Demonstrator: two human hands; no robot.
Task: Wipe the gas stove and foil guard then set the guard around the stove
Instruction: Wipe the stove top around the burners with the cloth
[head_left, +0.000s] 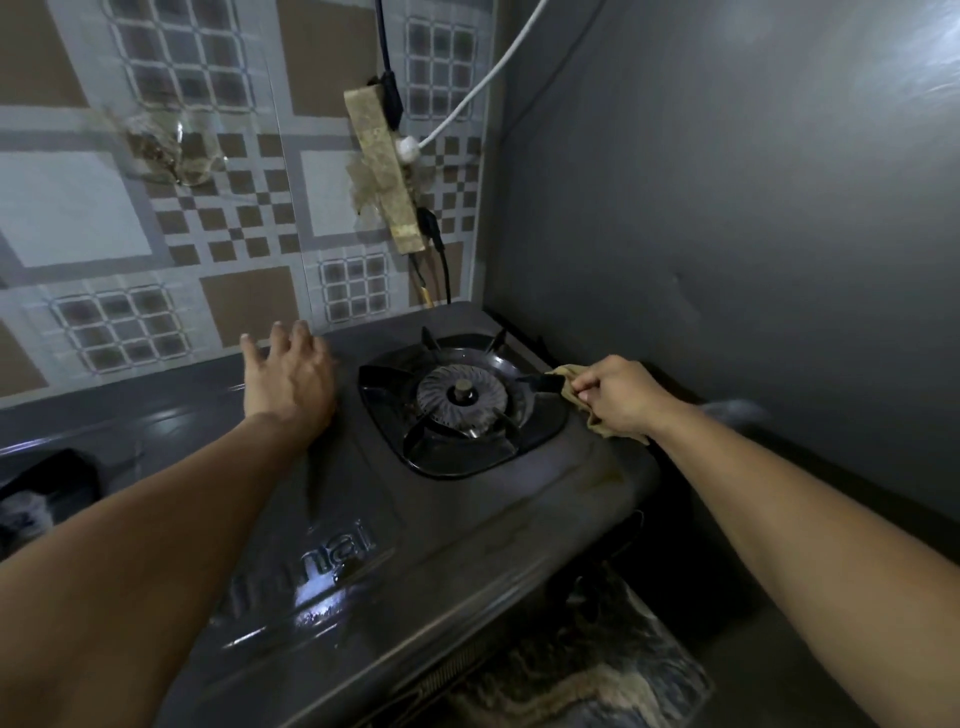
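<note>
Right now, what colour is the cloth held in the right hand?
Tan or yellowish-beige cloth, seen in the head view.

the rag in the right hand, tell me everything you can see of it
The rag is a small, crumpled piece of tan, soft-looking cloth, bunched inside the closed right hand. Only parts show: a fold sticking out above the fingers toward the burner and a tail hanging below the palm. It sits at the right edge of the black pan support on the gas stove, against one of its prongs. Whether it is damp or dirty cannot be told in this dim light.
</note>
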